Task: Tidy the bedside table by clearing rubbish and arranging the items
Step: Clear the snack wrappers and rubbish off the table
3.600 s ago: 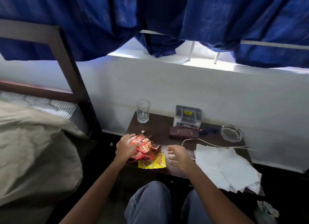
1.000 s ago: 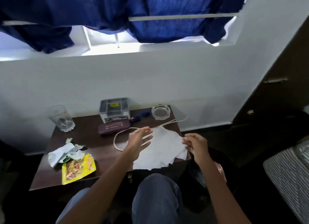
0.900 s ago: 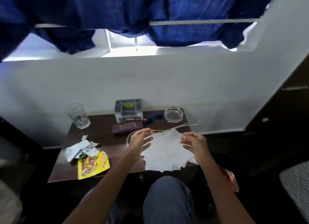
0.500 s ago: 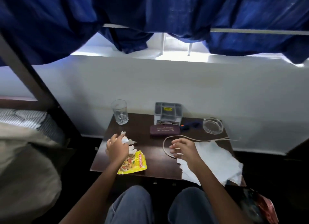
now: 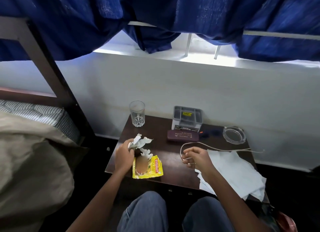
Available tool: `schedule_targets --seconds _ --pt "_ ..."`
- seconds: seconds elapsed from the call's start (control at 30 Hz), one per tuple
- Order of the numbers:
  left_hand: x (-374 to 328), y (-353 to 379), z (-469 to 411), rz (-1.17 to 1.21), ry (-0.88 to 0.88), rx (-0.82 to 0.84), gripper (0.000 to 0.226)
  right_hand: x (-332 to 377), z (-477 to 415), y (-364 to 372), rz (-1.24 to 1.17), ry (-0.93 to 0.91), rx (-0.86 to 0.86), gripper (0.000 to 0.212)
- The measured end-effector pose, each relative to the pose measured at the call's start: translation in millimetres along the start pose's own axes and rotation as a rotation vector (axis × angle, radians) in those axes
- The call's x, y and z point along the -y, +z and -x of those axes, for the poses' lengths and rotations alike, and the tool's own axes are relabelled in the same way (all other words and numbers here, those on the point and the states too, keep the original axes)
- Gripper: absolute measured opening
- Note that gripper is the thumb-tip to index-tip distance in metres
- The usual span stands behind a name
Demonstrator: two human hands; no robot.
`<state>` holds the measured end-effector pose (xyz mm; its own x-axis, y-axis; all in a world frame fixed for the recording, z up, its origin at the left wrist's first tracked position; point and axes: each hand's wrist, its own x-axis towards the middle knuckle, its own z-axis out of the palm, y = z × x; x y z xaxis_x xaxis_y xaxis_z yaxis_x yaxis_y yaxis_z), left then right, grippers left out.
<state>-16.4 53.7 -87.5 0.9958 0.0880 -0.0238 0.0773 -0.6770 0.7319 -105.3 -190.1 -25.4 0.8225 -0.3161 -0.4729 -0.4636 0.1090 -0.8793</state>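
Note:
On the dark wooden bedside table (image 5: 161, 148), my left hand (image 5: 123, 156) grips a crumpled white wrapper (image 5: 141, 141) at the left front. Just right of that hand lies a yellow snack packet (image 5: 149, 167), flat at the front edge. My right hand (image 5: 197, 158) hovers over the table's middle with fingers loosely curled, holding nothing; it is next to a beige cord (image 5: 207, 147) that loops across the top. White paper sheets (image 5: 232, 171) lie spread over the right front corner and hang past the edge.
At the back stand a drinking glass (image 5: 137, 113), a grey organiser box (image 5: 187, 118), a maroon case (image 5: 181, 136) and a glass ashtray (image 5: 234, 134). A bed with a beige blanket (image 5: 29, 160) is left. A red wrapper (image 5: 285, 222) lies low at the right.
The camera swung left, back over the table's left side. My left hand moved from the white sheets to the crumpled wrapper and gripped it. My right hand shifted left off the sheets.

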Motion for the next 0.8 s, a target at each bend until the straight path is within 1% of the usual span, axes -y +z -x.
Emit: schedule_targets --seconds 0.13,0.23,0.3,0.33,0.43,0.5,0.6,0.7,0.8 --pt "-28.1 -8.4 14.1 0.246 -0.036 -0.050 0.036 -1.2 5.4 0.0 0.020 -0.014 0.032 0.016" --pt "-62.6 -12.3 22.3 0.429 0.046 -0.007 0.035 2.7 14.8 -4.7 0.022 -0.061 0.091 0.016" --pt "-88.8 -9.3 27.6 0.540 0.058 0.083 0.032 7.0 22.3 -11.5 0.005 -0.106 0.118 0.019" --pt "-101.3 -5.1 30.7 0.609 0.033 0.143 0.030 9.5 25.9 -16.1 -0.008 -0.125 0.124 0.022" --pt "-139.1 18.3 46.6 0.835 -0.100 0.347 0.029 15.5 34.9 -36.5 -0.058 -0.176 0.114 0.024" --pt "-165.0 36.6 64.9 0.920 -0.159 0.494 0.025 18.6 40.3 -55.6 -0.108 -0.202 0.079 0.023" --pt "-197.4 63.7 92.1 0.939 -0.197 0.677 0.018 16.5 48.5 -89.3 -0.209 -0.216 0.006 0.021" --pt "-217.5 90.0 110.2 0.892 -0.196 0.748 0.019 7.0 53.6 -122.0 -0.280 -0.217 -0.046 0.020" --pt "-238.9 117.5 131.3 0.856 -0.204 0.823 0.017 -4.1 58.1 -157.0 -0.372 -0.203 -0.118 0.014"
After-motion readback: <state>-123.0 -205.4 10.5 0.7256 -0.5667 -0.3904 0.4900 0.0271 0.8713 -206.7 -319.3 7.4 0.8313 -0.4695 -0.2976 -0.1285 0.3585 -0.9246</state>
